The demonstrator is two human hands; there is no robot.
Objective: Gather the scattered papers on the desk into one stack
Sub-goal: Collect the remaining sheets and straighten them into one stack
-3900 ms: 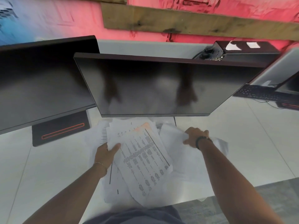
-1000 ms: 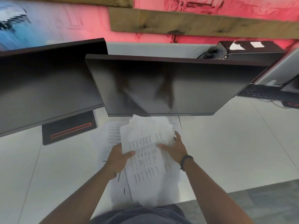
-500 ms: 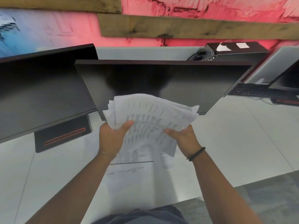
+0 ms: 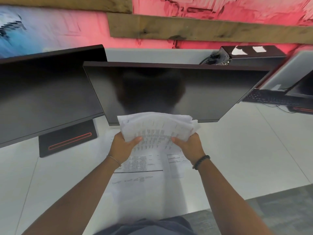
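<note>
A bundle of printed white papers (image 4: 157, 128) is held up off the white desk (image 4: 245, 158), just in front of the centre monitor. My left hand (image 4: 122, 145) grips the bundle's left edge, thumb on top. At the right edge, my right hand (image 4: 189, 145) grips it the same way. The sheets bow upward and their edges are uneven. Under the bundle, other printed sheets (image 4: 140, 173) lie flat on the desk between my forearms, reaching toward the front edge.
Two dark monitors stand close behind: one at the left (image 4: 47, 92) with a black base (image 4: 67, 141), one in the centre (image 4: 169, 92). A black keyboard (image 4: 267, 97) lies far right. A dark box with cables (image 4: 245, 53) sits behind. The desk's front edge runs near my body.
The papers that both hands were pressing together on the desk have been lifted off it as a bundle. Over the last half second the bundle has stayed raised, held at both sides.
</note>
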